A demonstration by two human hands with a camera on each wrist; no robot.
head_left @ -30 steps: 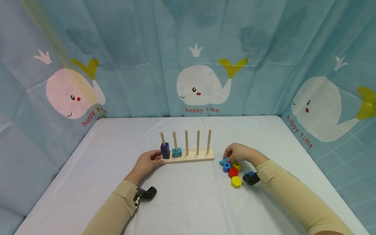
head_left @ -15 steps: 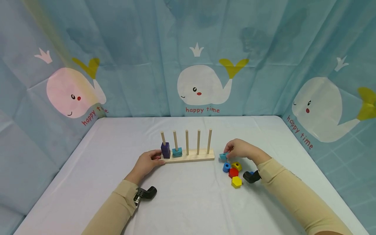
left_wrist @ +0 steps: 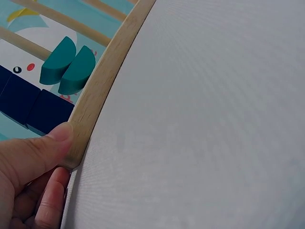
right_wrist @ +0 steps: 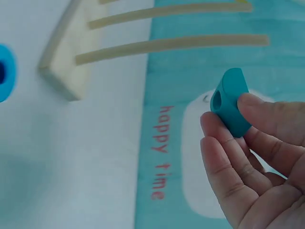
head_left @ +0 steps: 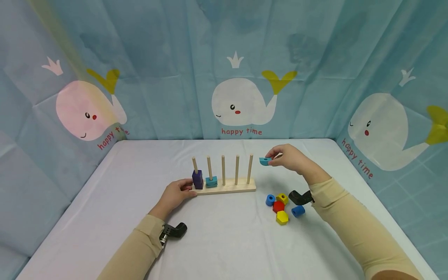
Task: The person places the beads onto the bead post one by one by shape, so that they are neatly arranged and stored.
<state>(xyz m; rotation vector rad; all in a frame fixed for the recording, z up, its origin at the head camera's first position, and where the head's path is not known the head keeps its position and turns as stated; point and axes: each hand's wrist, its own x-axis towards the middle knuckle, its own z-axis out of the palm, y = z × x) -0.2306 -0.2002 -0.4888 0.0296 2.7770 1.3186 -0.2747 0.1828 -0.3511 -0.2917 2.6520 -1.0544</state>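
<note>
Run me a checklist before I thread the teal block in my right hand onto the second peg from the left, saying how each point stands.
1. Stand held: ok, the left hand grips its left end.
2. Teal block held: ok, the right hand pinches it.
3. Hole uncovered: ok, it shows in the right wrist view.
4. Second peg top bare: ok, two stacked pieces sit low on it.
5. Teal block above that peg: not ok, it is right of the fifth peg.
6. Hole wide enough: cannot tell.

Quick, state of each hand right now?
Left hand: holding the wooden peg stand by its end.
Right hand: holding a teal block in its fingers.
</note>
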